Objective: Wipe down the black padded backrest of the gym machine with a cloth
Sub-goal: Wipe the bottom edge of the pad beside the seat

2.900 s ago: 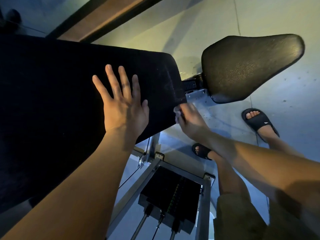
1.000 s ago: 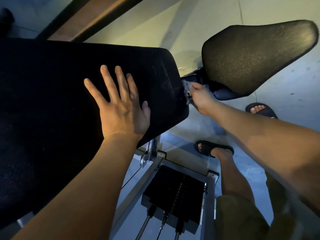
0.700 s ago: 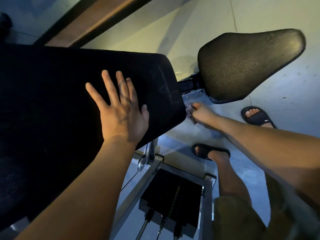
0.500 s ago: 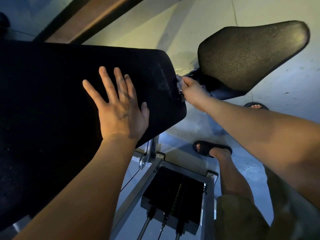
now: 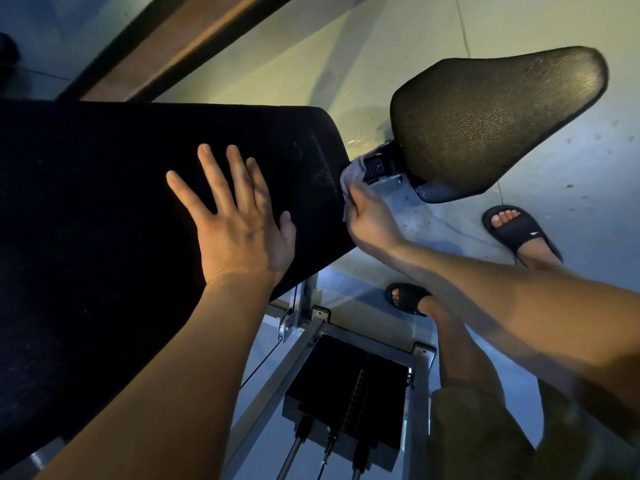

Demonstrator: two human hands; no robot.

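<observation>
Left hand (image 5: 239,233) lay flat on the backrest (image 5: 121,202), fingers straight and spread, holding nothing; looked like a brace. Right hand (image 5: 372,225) was clamped on the cloth (image 5: 349,178), a pale wad pressed to the backrest's narrow end edge, just beside the black ribbed bracket (image 5: 375,166) under the seat pad (image 5: 485,123). The two hands were apart, with the corner of the pad between them. The backrest filled the left of the view, tilted, with its narrow end toward the seat pad. Step in hand, as I read it: wiping that end edge. To do it well, I'd wrap the cloth over the rounded edge so it cleans face and side in one pass, use overlapping strokes, then work back across the big face. The left hand's patch needs a pass too, so it has to shift. Keep loose cloth out of the bracket, since a snag looked likely there. How much of the face was already done couldn't be told; the pad was too dark. Below it, the steel frame (image 5: 277,382) carried a weight stack (image 5: 349,393), all on a concrete floor (image 5: 571,168). Count: 2 hands, 1 cloth, 1 backrest, 1 seat pad, 1 weight stack, 2 sandals (image 5: 519,233). Cables by the stack were too dim to count.
</observation>
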